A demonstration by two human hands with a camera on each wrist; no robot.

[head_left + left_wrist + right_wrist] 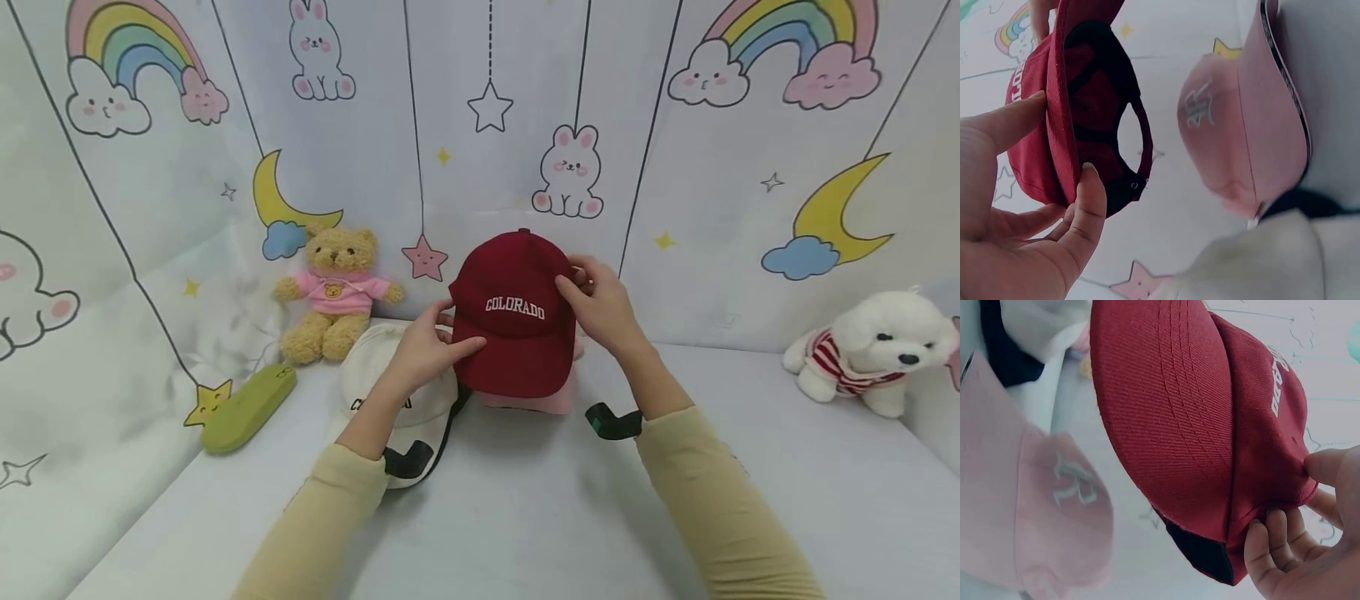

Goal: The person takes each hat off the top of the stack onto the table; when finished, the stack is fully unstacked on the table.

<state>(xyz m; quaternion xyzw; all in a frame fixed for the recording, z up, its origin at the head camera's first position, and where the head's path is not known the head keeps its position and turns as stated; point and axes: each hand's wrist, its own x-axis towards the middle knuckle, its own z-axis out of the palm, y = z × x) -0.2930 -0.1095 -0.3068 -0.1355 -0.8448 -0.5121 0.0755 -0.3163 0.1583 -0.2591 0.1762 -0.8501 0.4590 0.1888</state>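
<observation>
A dark red baseball cap (513,275) with COLORADO in white letters is held up between both hands, its brim toward the camera. My left hand (431,350) pinches the brim's side edge, thumb on top and fingers beneath. On the other side, my right hand (602,304) grips the crown, thumb on the outside and fingers at its lower edge. Behind and below the red cap is a pink cap (1216,131) with a light letter on its front, mostly hidden in the head view. A white cap (401,362) with dark lettering lies to the left, partly covered by my left forearm.
A teddy bear (335,292) in a pink top sits at the back left, beside a green oblong case (249,410). At the far right stands a white plush dog (873,346) in a striped top. A printed backdrop (487,175) rises behind the white tabletop (525,517).
</observation>
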